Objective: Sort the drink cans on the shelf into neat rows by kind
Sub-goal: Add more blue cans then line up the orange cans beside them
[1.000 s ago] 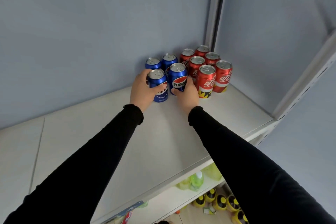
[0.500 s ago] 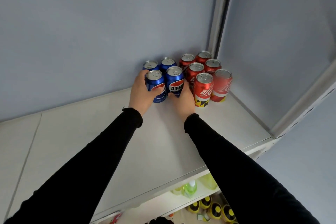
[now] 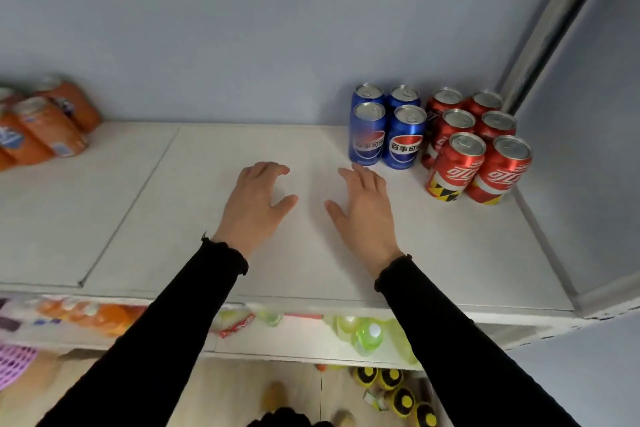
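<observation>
Flanking two empty, relaxed hands (image 3: 258, 204) (image 3: 363, 210): orange cans (image 3: 45, 125) left, blue cans (image 3: 386, 126) right.

Hands off the cans
Both the left hand (image 3: 254, 203) and right hand (image 3: 363, 210) release the blue cans (image 3: 386, 130) and draw back, fingers relaxed.

Grey-blue back wall (image 3: 242, 28) behind everything I see, with a grey metal upright (image 3: 554, 21) running up at far right and a side panel (image 3: 588, 149) beyond it. Below, a lower shelf (image 3: 304, 333) carries blurred goods: orange bottles (image 3: 104, 317) at left, a red-and-white packet (image 3: 235, 324) near the middle, pale green bottles (image 3: 367, 336) to the right. A pink mesh basket (image 3: 14, 364) shows at the left edge. Lower still, yellow-and-black round items (image 3: 391, 380) sit clustered on the floor; I cannot tell what they are.
</observation>
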{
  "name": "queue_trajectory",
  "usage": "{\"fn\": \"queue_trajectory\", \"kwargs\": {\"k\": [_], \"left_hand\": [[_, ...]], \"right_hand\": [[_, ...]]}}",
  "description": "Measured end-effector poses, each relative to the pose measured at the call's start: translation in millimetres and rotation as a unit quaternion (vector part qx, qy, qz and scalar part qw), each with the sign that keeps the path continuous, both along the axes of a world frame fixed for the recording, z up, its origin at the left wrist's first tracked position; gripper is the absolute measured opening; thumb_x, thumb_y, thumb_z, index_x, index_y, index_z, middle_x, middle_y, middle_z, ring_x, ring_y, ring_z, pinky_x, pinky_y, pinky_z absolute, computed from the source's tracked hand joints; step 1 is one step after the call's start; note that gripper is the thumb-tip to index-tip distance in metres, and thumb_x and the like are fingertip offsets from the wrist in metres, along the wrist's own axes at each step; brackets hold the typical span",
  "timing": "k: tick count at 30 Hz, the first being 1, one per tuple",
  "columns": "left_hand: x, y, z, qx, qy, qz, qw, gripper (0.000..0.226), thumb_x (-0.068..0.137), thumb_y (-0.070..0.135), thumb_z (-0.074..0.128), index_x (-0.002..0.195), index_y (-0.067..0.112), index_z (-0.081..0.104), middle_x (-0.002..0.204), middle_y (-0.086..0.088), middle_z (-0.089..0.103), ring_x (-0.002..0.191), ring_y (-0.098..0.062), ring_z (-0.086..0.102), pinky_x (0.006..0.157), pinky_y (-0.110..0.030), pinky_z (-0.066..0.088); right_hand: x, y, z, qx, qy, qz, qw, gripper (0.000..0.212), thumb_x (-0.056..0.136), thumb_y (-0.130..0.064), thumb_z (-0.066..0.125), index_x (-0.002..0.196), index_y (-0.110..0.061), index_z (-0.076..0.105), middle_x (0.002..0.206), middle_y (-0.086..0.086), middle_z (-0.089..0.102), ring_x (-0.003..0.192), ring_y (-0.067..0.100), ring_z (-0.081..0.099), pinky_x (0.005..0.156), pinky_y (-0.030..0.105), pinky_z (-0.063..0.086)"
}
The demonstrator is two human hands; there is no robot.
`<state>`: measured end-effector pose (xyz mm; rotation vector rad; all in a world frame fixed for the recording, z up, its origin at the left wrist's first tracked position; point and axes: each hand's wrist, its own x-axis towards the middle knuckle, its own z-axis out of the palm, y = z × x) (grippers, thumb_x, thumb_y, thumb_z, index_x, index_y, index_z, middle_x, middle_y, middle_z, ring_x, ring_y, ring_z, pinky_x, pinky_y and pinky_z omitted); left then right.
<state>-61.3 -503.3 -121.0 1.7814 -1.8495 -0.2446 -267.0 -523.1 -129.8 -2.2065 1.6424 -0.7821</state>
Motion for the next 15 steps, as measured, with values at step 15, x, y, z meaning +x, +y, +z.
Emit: {"fn": "queue_trajectory", "kwargs": {"k": [15], "left_hand": [[254.6,171.9,1.4,-0.013,-0.028,0.174,0.984,0.04,0.094,0.033,0.068,0.13,0.02,0.059,0.132,0.003,0.055,0.123,-0.019,0.044,0.1,-0.028,0.039]], "right_hand": [[270.7,95.6,10.0,-0.062,0.016,0.198,0.978,0.05,0.092,-0.036,0.062,0.139,-0.02,0.052,0.148,0.004,0.048,0.136,0.026,0.041,0.112,0.04,0.034]]}}
